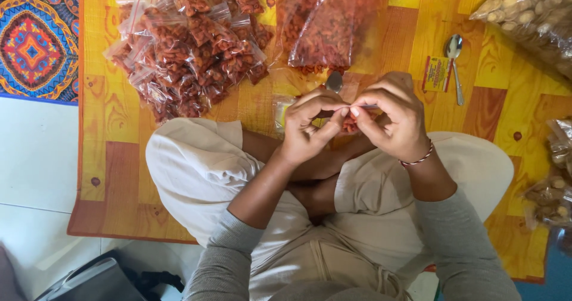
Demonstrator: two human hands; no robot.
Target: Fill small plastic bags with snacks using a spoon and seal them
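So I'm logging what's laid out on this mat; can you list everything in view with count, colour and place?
small filled bags: a pile, too many to count, clear with reddish-brown snack, upper left of mat
big bag: one, clear with reddish-brown snack, top centre
pale bag: one, clear with beige pieces, top right
side bags: a few, clear with brownish pieces, right edge
spoon: one, silver, right of the hands
card: one, yellow and red, beside the spoon
mat: one, yellow-orange wood print, on the floor
patterned cloth: one, blue and multicolour, top left
held bag: one, small, clear, pinched at its top by both hands
left hand: on the bag's top
right hand: on the bag's top, bracelet at the wrist
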